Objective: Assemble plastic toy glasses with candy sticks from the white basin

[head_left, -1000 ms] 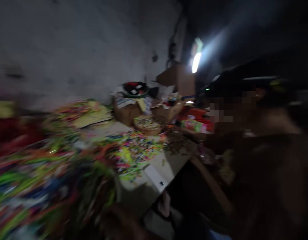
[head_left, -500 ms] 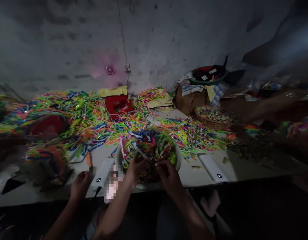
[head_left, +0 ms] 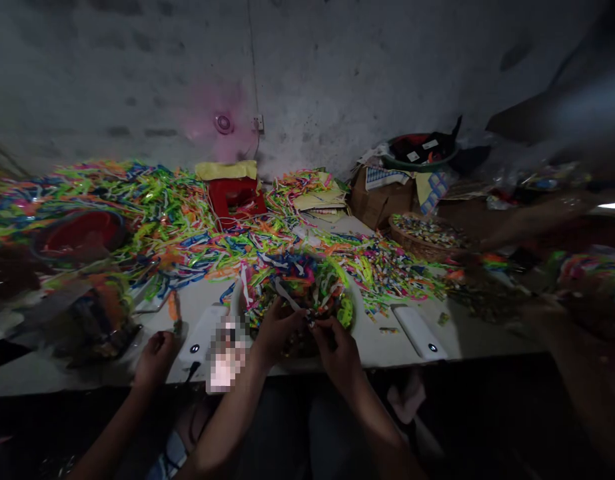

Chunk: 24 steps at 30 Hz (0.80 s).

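within a second, the view swung left, bringing left hand and right hand into clear sight.

L hand & R hand nearly met, fingers bent, tips pinched tog.; forearms slanted inward.

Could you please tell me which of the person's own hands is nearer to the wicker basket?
Right. The right hand is left of and nearer the camera than the wicker basket; the left hand is farther left.

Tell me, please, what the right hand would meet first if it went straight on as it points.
Probably the left hand, just across from it over the pale bowl, though depth between their fingertips is unclear.
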Each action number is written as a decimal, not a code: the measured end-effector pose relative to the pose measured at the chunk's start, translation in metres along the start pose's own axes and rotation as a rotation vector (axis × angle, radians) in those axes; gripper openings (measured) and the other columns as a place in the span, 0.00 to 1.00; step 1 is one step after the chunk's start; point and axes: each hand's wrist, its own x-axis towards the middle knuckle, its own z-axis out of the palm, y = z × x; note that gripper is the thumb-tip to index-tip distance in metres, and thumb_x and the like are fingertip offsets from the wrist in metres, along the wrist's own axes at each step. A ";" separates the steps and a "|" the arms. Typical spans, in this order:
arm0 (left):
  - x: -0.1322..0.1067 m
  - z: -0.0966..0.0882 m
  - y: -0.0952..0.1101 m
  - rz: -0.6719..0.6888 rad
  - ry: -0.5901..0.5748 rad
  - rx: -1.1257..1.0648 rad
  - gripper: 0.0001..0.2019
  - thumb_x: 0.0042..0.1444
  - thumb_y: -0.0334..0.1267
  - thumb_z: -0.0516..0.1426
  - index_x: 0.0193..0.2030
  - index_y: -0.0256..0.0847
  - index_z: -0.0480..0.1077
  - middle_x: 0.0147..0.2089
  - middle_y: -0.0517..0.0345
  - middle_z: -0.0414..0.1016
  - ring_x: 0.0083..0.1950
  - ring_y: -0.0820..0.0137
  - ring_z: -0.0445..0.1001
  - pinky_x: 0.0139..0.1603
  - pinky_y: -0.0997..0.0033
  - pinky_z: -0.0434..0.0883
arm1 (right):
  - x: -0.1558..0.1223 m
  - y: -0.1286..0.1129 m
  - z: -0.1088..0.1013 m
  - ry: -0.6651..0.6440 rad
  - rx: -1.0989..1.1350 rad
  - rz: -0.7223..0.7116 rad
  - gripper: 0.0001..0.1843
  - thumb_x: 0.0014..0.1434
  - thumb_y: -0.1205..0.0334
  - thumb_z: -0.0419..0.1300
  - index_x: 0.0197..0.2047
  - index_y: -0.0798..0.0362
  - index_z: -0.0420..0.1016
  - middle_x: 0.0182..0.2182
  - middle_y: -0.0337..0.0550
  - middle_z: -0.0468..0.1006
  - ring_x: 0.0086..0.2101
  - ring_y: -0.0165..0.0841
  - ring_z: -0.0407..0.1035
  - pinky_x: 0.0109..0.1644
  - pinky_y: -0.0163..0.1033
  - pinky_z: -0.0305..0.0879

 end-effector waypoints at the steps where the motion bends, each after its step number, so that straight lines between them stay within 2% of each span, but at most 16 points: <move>1: 0.002 -0.001 -0.002 0.004 0.003 -0.006 0.29 0.31 0.73 0.56 0.20 0.49 0.60 0.10 0.67 0.53 0.23 0.70 0.73 0.16 0.76 0.64 | 0.000 -0.001 0.000 0.003 -0.003 0.003 0.10 0.60 0.56 0.54 0.37 0.52 0.71 0.33 0.44 0.78 0.36 0.35 0.72 0.41 0.36 0.67; 5: 0.003 -0.005 0.004 0.010 -0.004 -0.032 0.28 0.28 0.71 0.59 0.18 0.50 0.57 0.10 0.66 0.50 0.27 0.69 0.73 0.20 0.74 0.67 | 0.001 -0.003 0.001 0.005 -0.012 0.020 0.09 0.60 0.56 0.53 0.37 0.52 0.69 0.34 0.45 0.78 0.36 0.35 0.73 0.41 0.36 0.67; 8: -0.009 0.009 0.024 0.008 -0.047 -0.053 0.24 0.37 0.69 0.58 0.22 0.50 0.64 0.13 0.62 0.58 0.34 0.65 0.75 0.29 0.70 0.71 | 0.004 -0.003 0.001 -0.028 -0.017 0.043 0.09 0.60 0.55 0.53 0.35 0.52 0.68 0.30 0.43 0.77 0.33 0.34 0.73 0.37 0.35 0.67; 9: -0.016 0.022 0.031 0.003 -0.077 -0.058 0.23 0.43 0.67 0.56 0.26 0.48 0.68 0.16 0.60 0.63 0.37 0.64 0.75 0.32 0.69 0.72 | 0.005 -0.003 0.001 -0.046 -0.017 0.051 0.09 0.59 0.56 0.54 0.34 0.52 0.68 0.29 0.42 0.77 0.32 0.34 0.73 0.36 0.35 0.67; 11: -0.034 0.060 0.041 -0.012 -0.159 -0.062 0.20 0.54 0.58 0.54 0.38 0.42 0.72 0.31 0.53 0.74 0.40 0.66 0.75 0.37 0.67 0.72 | 0.007 -0.003 0.001 -0.085 -0.012 0.063 0.09 0.59 0.56 0.54 0.36 0.52 0.69 0.30 0.42 0.78 0.33 0.35 0.73 0.36 0.35 0.67; 13: -0.054 0.113 0.043 -0.033 -0.266 -0.068 0.17 0.60 0.48 0.53 0.47 0.37 0.69 0.45 0.51 0.73 0.42 0.68 0.74 0.42 0.63 0.73 | 0.009 -0.002 0.002 -0.115 -0.005 0.072 0.11 0.60 0.55 0.54 0.40 0.52 0.70 0.34 0.43 0.79 0.35 0.36 0.74 0.37 0.36 0.68; 15: -0.073 0.167 0.041 -0.057 -0.376 -0.084 0.15 0.60 0.44 0.54 0.48 0.36 0.68 0.47 0.51 0.72 0.43 0.67 0.73 0.44 0.61 0.73 | 0.011 0.000 0.003 -0.135 -0.001 0.073 0.12 0.60 0.56 0.53 0.43 0.52 0.71 0.37 0.45 0.79 0.38 0.37 0.74 0.40 0.38 0.69; 17: -0.087 0.208 0.038 -0.080 -0.477 -0.109 0.14 0.57 0.42 0.58 0.46 0.36 0.70 0.45 0.51 0.74 0.42 0.67 0.74 0.44 0.61 0.73 | 0.014 0.002 0.004 -0.150 -0.003 0.060 0.13 0.60 0.57 0.53 0.44 0.52 0.72 0.40 0.45 0.79 0.41 0.38 0.74 0.44 0.39 0.68; 18: -0.092 0.221 0.037 -0.093 -0.516 -0.129 0.16 0.52 0.42 0.62 0.45 0.36 0.71 0.43 0.52 0.76 0.42 0.66 0.75 0.45 0.64 0.72 | 0.014 0.002 0.004 -0.155 -0.005 0.051 0.13 0.59 0.57 0.54 0.44 0.52 0.72 0.41 0.45 0.79 0.42 0.38 0.73 0.44 0.39 0.68; 20: -0.096 0.234 0.038 -0.116 -0.567 -0.163 0.19 0.43 0.41 0.67 0.42 0.37 0.73 0.40 0.53 0.79 0.42 0.65 0.76 0.44 0.67 0.71 | 0.015 0.002 0.003 -0.151 -0.010 0.037 0.12 0.59 0.57 0.54 0.42 0.52 0.74 0.38 0.44 0.80 0.40 0.37 0.74 0.42 0.38 0.68; 22: -0.098 0.234 0.040 -0.147 -0.609 -0.197 0.20 0.40 0.40 0.68 0.41 0.38 0.74 0.38 0.54 0.79 0.42 0.64 0.76 0.44 0.69 0.70 | 0.015 0.001 0.003 -0.135 -0.015 0.025 0.12 0.60 0.56 0.53 0.38 0.53 0.74 0.34 0.44 0.80 0.36 0.38 0.74 0.38 0.38 0.69; 24: -0.100 0.231 0.042 -0.165 -0.642 -0.232 0.18 0.41 0.39 0.67 0.41 0.39 0.75 0.38 0.54 0.79 0.42 0.65 0.76 0.44 0.70 0.70 | 0.014 0.001 0.004 -0.121 -0.014 0.011 0.13 0.60 0.55 0.53 0.38 0.53 0.75 0.34 0.45 0.80 0.36 0.39 0.74 0.39 0.40 0.69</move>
